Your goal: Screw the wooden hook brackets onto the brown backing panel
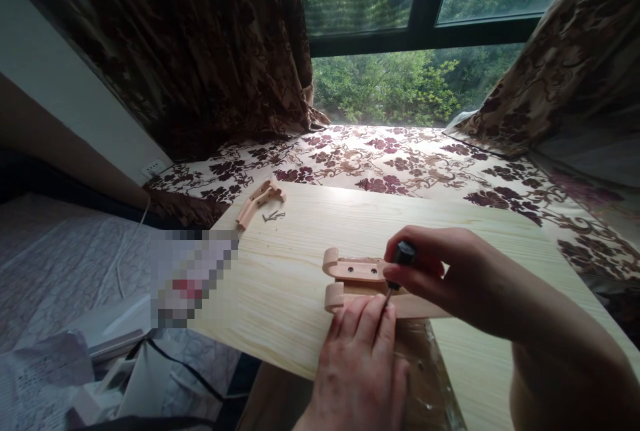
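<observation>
Right hand (433, 267) gripping a black-handled screwdriver (404, 254), left hand (357, 357) pressed on the near wooden piece (415, 305), both on the pale board (280, 271); no lettering legible.

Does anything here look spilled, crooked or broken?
Nothing looks spilled or broken. Slightly untidy: several thin metal screws lie loose at odd angles beside curved pale-wood pieces, near the far left corner of the wooden board. A blocky blur hides part of its edge.

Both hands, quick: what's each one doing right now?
Left hand: fingers on the nearer wooden piece; can't tell whether it grips.
Right hand: closed on the screwdriver, its shaft beside the left fingers.
</observation>
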Available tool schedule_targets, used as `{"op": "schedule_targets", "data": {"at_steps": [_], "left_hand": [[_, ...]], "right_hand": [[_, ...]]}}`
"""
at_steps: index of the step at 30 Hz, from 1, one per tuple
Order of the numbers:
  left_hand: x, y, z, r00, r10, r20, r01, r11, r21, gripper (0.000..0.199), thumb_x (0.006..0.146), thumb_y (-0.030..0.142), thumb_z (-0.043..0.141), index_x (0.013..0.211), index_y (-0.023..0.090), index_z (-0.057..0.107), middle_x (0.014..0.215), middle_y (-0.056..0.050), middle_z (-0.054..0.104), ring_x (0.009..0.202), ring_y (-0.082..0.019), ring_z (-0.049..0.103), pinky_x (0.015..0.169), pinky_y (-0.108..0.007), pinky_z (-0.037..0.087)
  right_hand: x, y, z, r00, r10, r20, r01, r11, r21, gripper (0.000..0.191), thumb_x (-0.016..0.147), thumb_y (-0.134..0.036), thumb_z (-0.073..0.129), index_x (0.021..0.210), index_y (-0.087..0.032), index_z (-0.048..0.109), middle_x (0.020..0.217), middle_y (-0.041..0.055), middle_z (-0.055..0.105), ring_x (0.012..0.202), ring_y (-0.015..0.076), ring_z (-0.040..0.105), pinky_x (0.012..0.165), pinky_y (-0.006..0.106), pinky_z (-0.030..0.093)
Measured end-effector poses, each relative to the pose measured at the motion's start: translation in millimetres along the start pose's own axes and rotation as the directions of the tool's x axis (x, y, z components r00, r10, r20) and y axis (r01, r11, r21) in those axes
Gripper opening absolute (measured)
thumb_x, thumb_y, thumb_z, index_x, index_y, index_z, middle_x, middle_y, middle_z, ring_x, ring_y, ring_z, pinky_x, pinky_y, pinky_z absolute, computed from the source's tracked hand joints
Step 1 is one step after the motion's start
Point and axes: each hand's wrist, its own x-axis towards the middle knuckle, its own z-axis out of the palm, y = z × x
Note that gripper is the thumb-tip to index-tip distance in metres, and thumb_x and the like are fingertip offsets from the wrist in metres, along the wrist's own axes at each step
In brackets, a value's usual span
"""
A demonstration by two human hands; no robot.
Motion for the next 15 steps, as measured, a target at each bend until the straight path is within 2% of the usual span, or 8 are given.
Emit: {"op": "schedule_targets", "data": {"at_steps": [5, 10, 15], "left_hand": [[0.0, 0.0, 0.6, 1.0, -0.001, -0.009, 0.001, 1.0, 0.016, 0.04, 0.084, 0.024, 0.051, 0.119, 0.008, 0.06, 0.119, -0.015, 0.064, 0.106, -0.032, 0.06, 0.084, -0.047, 0.056], [0.4, 2.4, -1.0, 1.0, -0.024, 0.013, 0.024, 1.0, -0.015, 0.039, 0.087, 0.028, 0.048, 0.118, 0.008, 0.06, 0.12, -0.014, 0.064, 0.109, -0.03, 0.058, 0.093, -0.046, 0.051], [-6.3, 12.7, 0.8, 0.985, -0.137, 0.101, 0.14, 0.99, -0.03, 0.049, 0.088, 0.037, 0.05, 0.128, 0.01, 0.053, 0.133, -0.014, 0.055, 0.12, -0.034, 0.051, 0.098, -0.049, 0.046]], "right_hand": [[0.8, 1.8, 0.2, 1.0, 0.009, -0.015, -0.009, 1.0, -0.019, 0.02, 0.09, -0.04, 0.055, 0.08, -0.022, 0.057, 0.062, -0.0064, 0.052, 0.054, 0.0075, 0.042, 0.05, 0.019, 0.036], [0.4, -3.2, 2.0, 1.0, -0.009, 0.023, 0.009, 1.0, -0.006, 0.019, 0.091, -0.038, 0.054, 0.083, -0.021, 0.059, 0.064, -0.0057, 0.051, 0.055, 0.0074, 0.043, 0.051, 0.018, 0.037], [-2.7, 1.3, 6.8, 0.997, -0.055, -0.05, 0.053, 0.998, -0.032, 0.019, 0.091, -0.039, 0.054, 0.083, -0.022, 0.059, 0.062, -0.0045, 0.054, 0.053, 0.0085, 0.046, 0.046, 0.018, 0.037]]}}
